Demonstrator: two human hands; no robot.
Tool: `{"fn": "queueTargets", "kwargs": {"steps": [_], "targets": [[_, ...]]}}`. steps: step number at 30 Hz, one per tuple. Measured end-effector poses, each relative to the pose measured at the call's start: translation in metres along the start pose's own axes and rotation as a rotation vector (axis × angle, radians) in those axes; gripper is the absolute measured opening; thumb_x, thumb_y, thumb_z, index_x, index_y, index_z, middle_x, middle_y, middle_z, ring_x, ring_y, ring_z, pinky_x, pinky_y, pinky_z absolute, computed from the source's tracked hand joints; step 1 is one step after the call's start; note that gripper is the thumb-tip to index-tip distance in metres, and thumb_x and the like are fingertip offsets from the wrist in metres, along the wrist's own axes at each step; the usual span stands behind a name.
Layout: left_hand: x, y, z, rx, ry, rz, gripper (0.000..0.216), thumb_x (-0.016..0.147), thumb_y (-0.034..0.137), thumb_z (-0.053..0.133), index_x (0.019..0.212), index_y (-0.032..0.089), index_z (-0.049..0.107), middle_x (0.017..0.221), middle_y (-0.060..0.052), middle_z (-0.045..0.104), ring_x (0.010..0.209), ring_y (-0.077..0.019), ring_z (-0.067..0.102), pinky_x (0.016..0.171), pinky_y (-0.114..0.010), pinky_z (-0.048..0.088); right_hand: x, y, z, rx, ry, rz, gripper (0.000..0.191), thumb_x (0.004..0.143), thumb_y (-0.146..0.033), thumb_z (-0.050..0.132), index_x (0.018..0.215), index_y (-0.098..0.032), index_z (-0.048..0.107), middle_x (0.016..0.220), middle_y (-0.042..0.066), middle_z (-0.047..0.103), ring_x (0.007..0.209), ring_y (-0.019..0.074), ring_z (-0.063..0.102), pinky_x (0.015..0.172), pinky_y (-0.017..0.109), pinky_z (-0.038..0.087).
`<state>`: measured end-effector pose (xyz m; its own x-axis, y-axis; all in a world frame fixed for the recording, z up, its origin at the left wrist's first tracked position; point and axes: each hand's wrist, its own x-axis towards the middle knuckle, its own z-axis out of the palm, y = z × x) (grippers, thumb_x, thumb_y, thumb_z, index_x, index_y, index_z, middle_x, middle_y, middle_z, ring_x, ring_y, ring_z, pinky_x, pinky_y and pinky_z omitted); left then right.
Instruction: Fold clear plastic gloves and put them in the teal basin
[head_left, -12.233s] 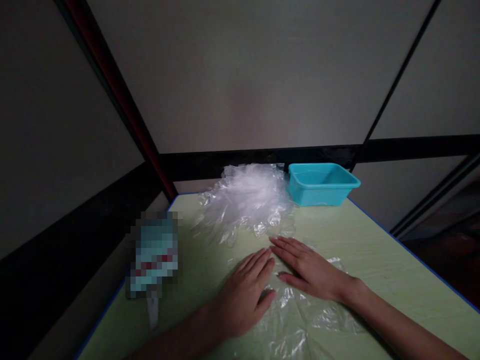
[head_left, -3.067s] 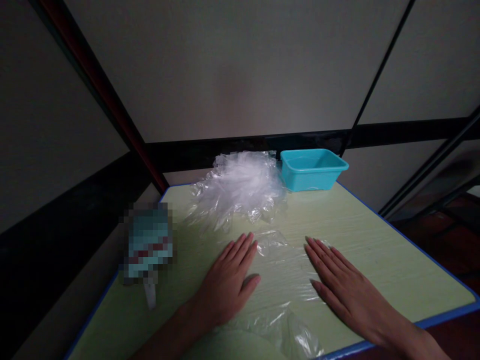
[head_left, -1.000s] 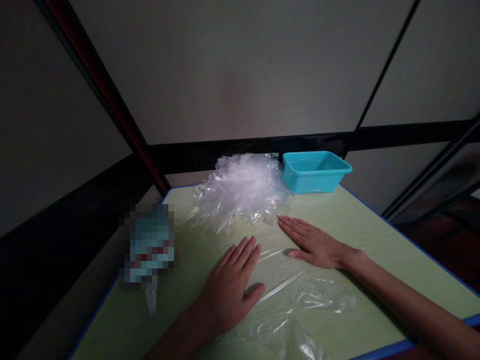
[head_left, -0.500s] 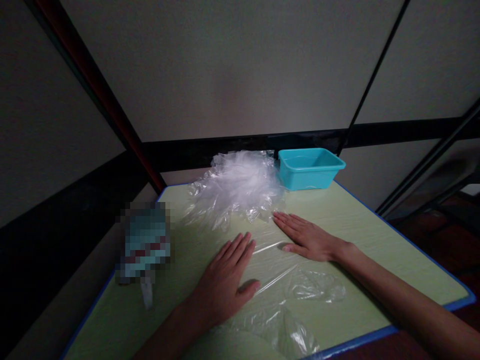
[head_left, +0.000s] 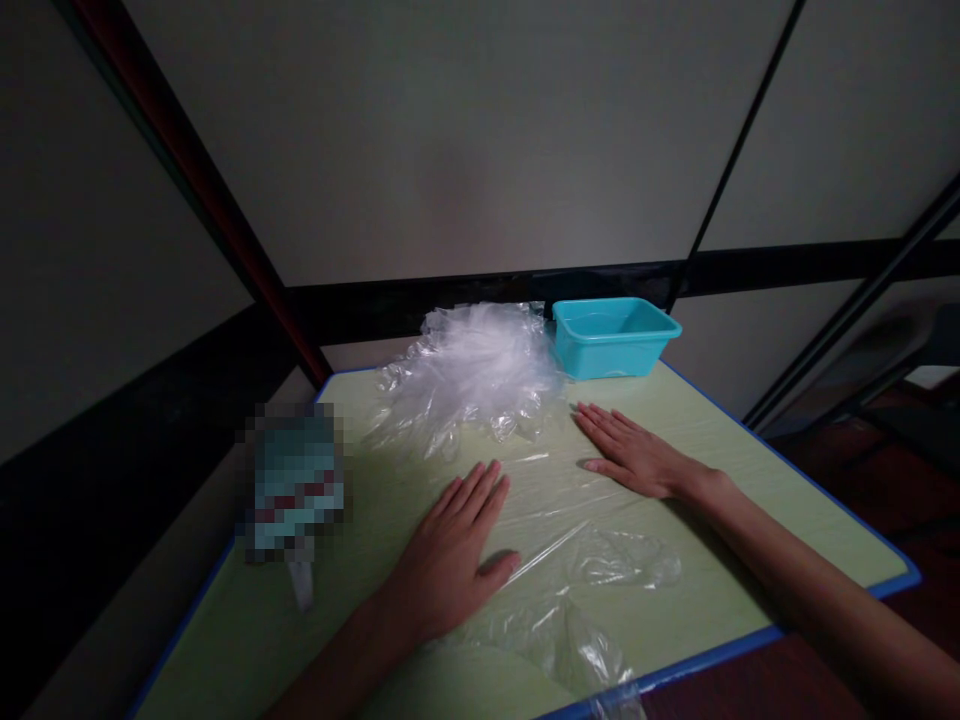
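Note:
A thin clear plastic sheet (head_left: 559, 545) lies spread on the pale green table (head_left: 735, 470). My left hand (head_left: 450, 555) rests flat on the sheet's left part, fingers stretched out and together. My right hand (head_left: 630, 450) lies flat further back and to the right, palm down on the sheet's far edge, fingers extended. Neither hand holds anything. The sheet's near end (head_left: 592, 660) is crumpled at the table's front edge.
A heap of crumpled clear plastic (head_left: 472, 375) sits at the back of the table. Beside it, at the back right, stands a turquoise tub (head_left: 615, 335). A blurred bluish object (head_left: 292, 485) is at the left edge. Dark frame bars and a wall stand behind.
My right hand has slid to the right and slightly back across the plastic sheet. My left hand has stayed in place, pressing the sheet.

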<state>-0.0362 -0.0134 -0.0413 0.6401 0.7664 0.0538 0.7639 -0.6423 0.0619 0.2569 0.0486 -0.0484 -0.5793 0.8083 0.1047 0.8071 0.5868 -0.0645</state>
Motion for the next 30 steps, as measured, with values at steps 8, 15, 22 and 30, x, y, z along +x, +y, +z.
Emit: {"fn": "queueTargets", "kwargs": {"steps": [8,15,22,30], "targets": [[0.001,0.002,0.000,0.014,0.008,-0.003,0.063,0.084,0.042,0.044,0.137,0.014,0.025,0.145,-0.008,0.018,0.133,-0.0200,0.015,0.107,-0.039,0.020,-0.033,-0.076,-0.009,0.062,0.064,-0.054,0.070,0.090,-0.049,0.031,0.141,-0.009,0.005,0.144,0.015,0.011,0.132,0.0244,0.010,0.106,0.041,0.025],[0.003,0.003,-0.004,0.005,-0.031,-0.016,0.065,0.083,0.041,0.046,0.137,0.014,0.025,0.146,-0.007,0.017,0.133,-0.0202,0.013,0.107,-0.038,0.019,-0.051,-0.080,0.003,-0.004,0.085,-0.007,0.070,0.089,-0.049,0.035,0.140,-0.009,0.010,0.144,0.014,0.014,0.132,0.0248,0.015,0.105,0.042,0.025],[-0.001,0.001,-0.005,-0.007,-0.042,-0.001,0.068,0.082,0.041,0.047,0.139,0.014,0.021,0.146,-0.008,0.014,0.134,-0.0196,0.011,0.107,-0.037,0.016,-0.052,-0.077,0.002,-0.059,0.088,-0.003,0.070,0.089,-0.050,0.033,0.141,-0.010,0.009,0.144,0.013,0.014,0.132,0.0234,0.015,0.105,0.040,0.026],[-0.007,-0.009,-0.006,0.006,-0.046,0.004,0.068,0.081,0.042,0.048,0.139,0.019,0.020,0.147,-0.007,0.012,0.134,-0.0221,0.009,0.107,-0.040,0.016,-0.052,-0.076,0.004,-0.040,0.102,-0.013,0.069,0.089,-0.049,0.034,0.140,-0.009,0.012,0.144,0.014,0.014,0.132,0.0242,0.015,0.106,0.040,0.025]]}}
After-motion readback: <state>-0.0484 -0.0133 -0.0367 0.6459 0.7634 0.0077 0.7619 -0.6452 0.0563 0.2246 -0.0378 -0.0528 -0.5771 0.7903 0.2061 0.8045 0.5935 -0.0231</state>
